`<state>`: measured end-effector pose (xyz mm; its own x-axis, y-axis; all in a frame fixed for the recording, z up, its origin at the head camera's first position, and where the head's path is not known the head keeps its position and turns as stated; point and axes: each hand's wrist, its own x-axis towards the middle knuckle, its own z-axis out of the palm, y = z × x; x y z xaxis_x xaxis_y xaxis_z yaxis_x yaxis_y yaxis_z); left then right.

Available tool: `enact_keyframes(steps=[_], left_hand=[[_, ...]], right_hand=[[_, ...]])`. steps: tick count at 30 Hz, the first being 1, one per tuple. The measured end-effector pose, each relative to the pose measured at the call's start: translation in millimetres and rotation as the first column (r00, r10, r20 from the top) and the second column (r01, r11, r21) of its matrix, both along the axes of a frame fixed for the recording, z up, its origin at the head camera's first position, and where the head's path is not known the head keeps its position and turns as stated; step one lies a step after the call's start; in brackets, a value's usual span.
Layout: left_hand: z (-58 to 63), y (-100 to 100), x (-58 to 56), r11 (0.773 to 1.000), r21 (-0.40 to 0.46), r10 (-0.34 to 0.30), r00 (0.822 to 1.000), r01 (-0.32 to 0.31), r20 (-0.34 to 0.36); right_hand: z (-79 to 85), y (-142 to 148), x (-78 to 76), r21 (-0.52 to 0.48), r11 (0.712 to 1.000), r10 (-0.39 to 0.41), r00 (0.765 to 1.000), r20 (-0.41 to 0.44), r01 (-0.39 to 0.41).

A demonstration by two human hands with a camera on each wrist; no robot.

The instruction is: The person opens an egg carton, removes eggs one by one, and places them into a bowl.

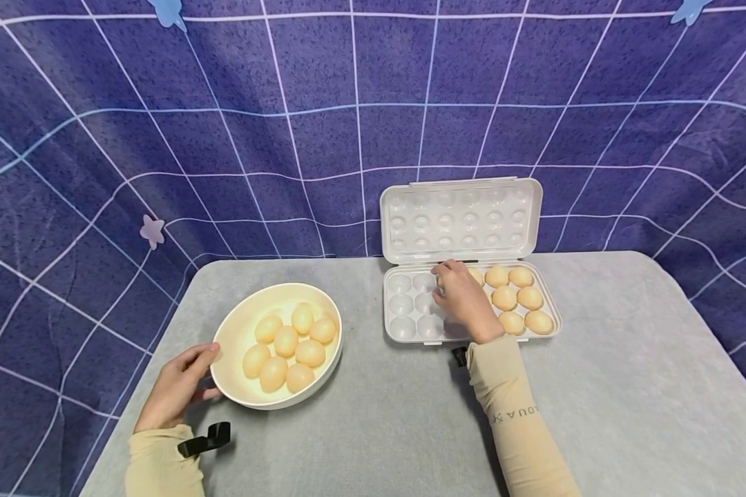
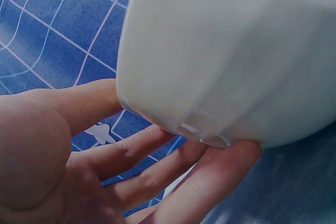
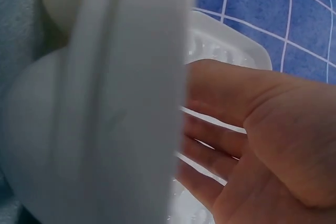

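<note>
A cream bowl (image 1: 236, 330) with several pale brown eggs (image 1: 286, 341) inside stands at the left of the table. My left hand (image 1: 177, 385) holds its left side, thumb at the rim and fingers under the wall (image 2: 226, 77). To the right lies a white egg box (image 1: 412, 337), lid (image 1: 463, 207) raised at the back. Eggs (image 1: 504, 298) fill its right-hand cups; the leftmost cups are bare. My right hand (image 1: 466, 297) reaches over the box's middle, fingers bent around an egg at a back-row cup, mostly hidden. In the right wrist view the box wall (image 3: 136, 103) covers the fingertips.
The grey table (image 1: 373, 428) carries both containers, with bare surface between them and in front. A blue gridded cloth (image 1: 323, 138) hangs behind and at both sides. Each wrist wears a black strap mount (image 1: 206, 440).
</note>
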<state>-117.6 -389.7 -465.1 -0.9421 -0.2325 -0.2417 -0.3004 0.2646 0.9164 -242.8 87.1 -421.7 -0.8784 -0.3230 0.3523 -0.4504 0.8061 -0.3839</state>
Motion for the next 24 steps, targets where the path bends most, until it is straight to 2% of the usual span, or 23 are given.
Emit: enact_keyframes(steps=[5, 15, 21, 24], left_hand=[[2.6, 0.4, 0.6, 1.0, 0.018, -0.004, 1.0, 0.004, 0.004], [-12.3, -7.9, -1.9, 1.0, -0.001, 0.008, 1.0, -0.008, -0.019], [-7.6, -4.1, -1.0, 1.0, -0.002, 0.008, 1.0, -0.008, -0.018], [-5.9, -2.8, -1.4, 1.0, 0.008, 0.017, 1.0, -0.017, -0.01]], right_hand=[[-4.2, 2.2, -1.9, 0.016, 1.0, 0.0, 1.0, -0.002, 0.0], [-10.6, 6.6, -6.2, -0.02, 0.999, 0.028, 0.996, -0.08, -0.029], [-10.8, 7.9, -6.0, 0.024, 1.0, -0.019, 1.0, -0.024, 0.02], [-12.6, 9.2, -5.4, 0.036, 0.999, -0.03, 0.999, -0.022, 0.031]])
